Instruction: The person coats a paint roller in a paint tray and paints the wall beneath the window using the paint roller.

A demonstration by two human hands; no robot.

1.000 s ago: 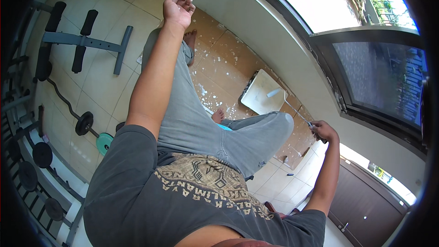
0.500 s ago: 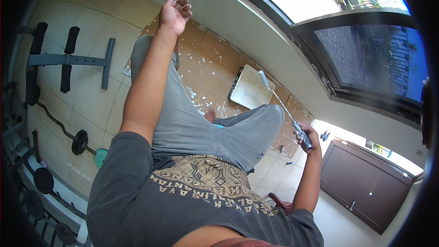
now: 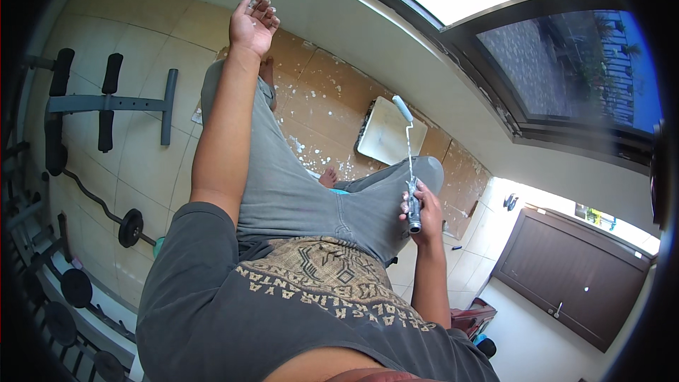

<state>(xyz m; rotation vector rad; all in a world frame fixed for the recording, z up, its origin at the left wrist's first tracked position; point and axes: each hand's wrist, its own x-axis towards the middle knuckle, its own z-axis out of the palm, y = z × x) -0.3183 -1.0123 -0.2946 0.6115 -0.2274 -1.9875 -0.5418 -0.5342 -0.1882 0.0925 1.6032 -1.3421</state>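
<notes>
In my right hand (image 3: pixel 427 213) is a small paint roller (image 3: pixel 402 108), its dark, paint-smeared handle wrapped by my fingers. The thin wire frame points away from me, and the pale roller sleeve appears over the far part of a white paint tray (image 3: pixel 379 143); I cannot tell whether they touch. Dried paint marks the tray's dark edge. Stretched far forward and to the left, my left hand (image 3: pixel 252 28) holds nothing. Its palm is turned up, the fingers are loosely curled and apart, and white paint coats the fingertips.
Paint-spattered brown cardboard (image 3: pixel 318 99) covers the floor along the pale wall (image 3: pixel 368 56). An open dark-framed window (image 3: pixel 566 71) juts out at the right. Gym equipment (image 3: pixel 106 102) and a barbell (image 3: pixel 130 228) stand left; a dark brown door (image 3: pixel 569 276) is at right.
My right hand has moved left with the paint roller, whose handle now points more straight ahead. The roller sleeve has shifted slightly left and up. My left hand stays outstretched, still empty.
</notes>
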